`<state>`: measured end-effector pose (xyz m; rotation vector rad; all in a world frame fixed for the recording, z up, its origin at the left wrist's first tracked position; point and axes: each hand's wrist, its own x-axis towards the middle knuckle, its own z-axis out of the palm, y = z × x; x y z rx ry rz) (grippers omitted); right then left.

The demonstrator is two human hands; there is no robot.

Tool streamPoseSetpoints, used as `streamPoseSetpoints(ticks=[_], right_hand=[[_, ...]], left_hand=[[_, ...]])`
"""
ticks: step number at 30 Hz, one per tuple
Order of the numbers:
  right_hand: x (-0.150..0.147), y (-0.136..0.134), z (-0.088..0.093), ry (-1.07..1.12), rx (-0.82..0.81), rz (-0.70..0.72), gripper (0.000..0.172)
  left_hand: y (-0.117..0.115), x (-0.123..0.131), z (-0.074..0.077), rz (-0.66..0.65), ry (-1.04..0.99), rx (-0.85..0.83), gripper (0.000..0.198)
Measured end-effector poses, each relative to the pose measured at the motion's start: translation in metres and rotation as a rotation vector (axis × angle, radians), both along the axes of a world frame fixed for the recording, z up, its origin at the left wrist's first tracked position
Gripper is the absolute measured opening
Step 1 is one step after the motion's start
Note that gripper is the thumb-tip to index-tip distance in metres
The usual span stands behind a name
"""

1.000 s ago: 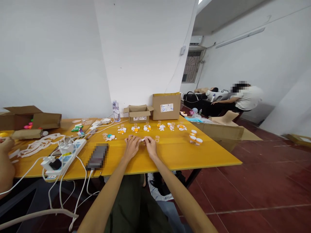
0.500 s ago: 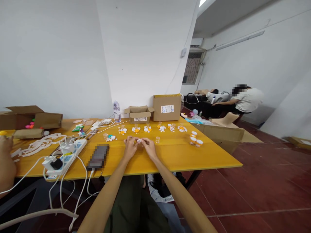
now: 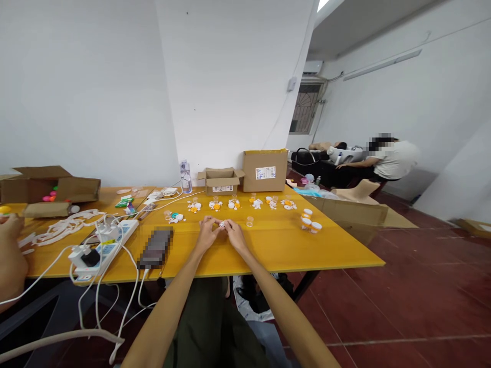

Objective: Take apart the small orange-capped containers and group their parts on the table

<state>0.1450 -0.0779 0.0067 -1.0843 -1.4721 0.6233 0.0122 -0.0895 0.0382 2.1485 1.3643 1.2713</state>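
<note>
Above the yellow table [image 3: 276,250], a small round white plastic part with holes [image 3: 222,224] is pinched between my two hands. My left hand [image 3: 208,234] closes on its left side with bent fingers. From the other side, my right hand [image 3: 235,235] grips it between thumb and fingertips. Just right of my hands stands a small transparent cup [image 3: 250,221]. Behind them, little heaps of white and orange pieces [image 3: 233,204] lie in a row with transparent cups. A heap with a teal piece [image 3: 175,215] is to the left.
Lidded orange-and-white jars [image 3: 306,222] stand at right. Two cardboard boxes [image 3: 264,176] and a water bottle [image 3: 185,176] line the wall. A phone [image 3: 156,246], a power strip [image 3: 111,250] and cables lie left. Another person's hand [image 3: 11,230] is at far left; a person [image 3: 397,158] sits far right.
The white part has tilted slightly between my fingers, and my fingers have shifted a little around it. The view has moved slightly; the things on the table stay in place.
</note>
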Motion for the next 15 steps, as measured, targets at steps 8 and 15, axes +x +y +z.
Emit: streamPoseSetpoints(ticks=[8,15], right_hand=[[0.0005,0.0010,-0.0019,0.030,-0.025,0.010,0.038],[-0.0021,-0.0027,0.0005,0.061,-0.010,-0.067,0.040]], left_hand=[[0.0023,-0.0010,-0.0038,-0.002,-0.028,0.011,0.008],[0.0009,0.0003,-0.0026,0.021,0.027,0.025,0.014]])
